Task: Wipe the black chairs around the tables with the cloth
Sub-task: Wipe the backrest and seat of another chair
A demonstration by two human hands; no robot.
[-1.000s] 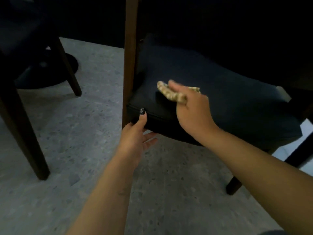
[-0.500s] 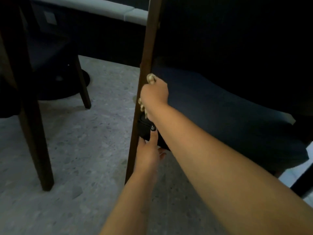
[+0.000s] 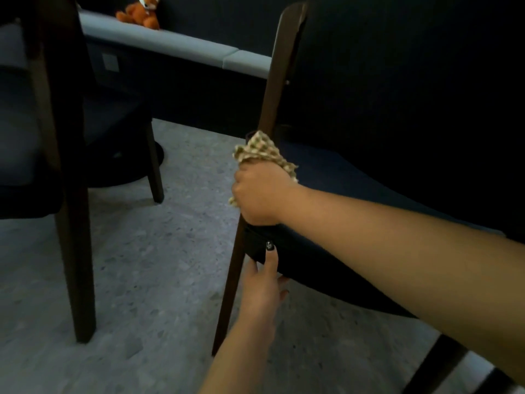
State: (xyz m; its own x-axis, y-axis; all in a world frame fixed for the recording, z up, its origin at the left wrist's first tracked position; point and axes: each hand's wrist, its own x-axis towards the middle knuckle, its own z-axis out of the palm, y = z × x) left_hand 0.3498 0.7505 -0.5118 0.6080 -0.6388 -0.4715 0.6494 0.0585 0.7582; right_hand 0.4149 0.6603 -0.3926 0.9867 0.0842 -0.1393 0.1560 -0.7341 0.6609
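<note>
1. Left hand (image 3: 262, 282), nearest the camera, reaches up from the bottom edge. Its thumb, with a dark painted nail, lies straight against the front corner of the seat (image 3: 355, 211) of the black chair. The other fingers are relaxed and partly hidden under the seat edge; nothing is gripped.
2. Right forearm crosses from the lower right, over the seat cushion, toward the chair's wooden post (image 3: 272, 89).
3. Right hand (image 3: 260, 194) is clenched around the post, just above the seat corner, with the cloth (image 3: 262, 150) trapped between palm and wood. The fingertips are on the far side of the post and cannot be seen.
4. The cloth is checked, beige and pale. It bunches out above the fist against the post, and a small corner shows below the hand on the left side.
5. The post is dark brown and tilted, running from the floor (image 3: 142, 265) up past the seat to a rounded top. The seat itself is dark and upholstered.
6. Left of this, a second chair (image 3: 71, 166) stands well apart, with dark wooden legs and a dark seat.
7. The floor is grey speckled stone.
8. Farther back, a pale grey ledge (image 3: 176, 44) runs along a dark wall.
9. An orange stuffed toy (image 3: 140, 12) sits on the ledge at the far upper left.
</note>
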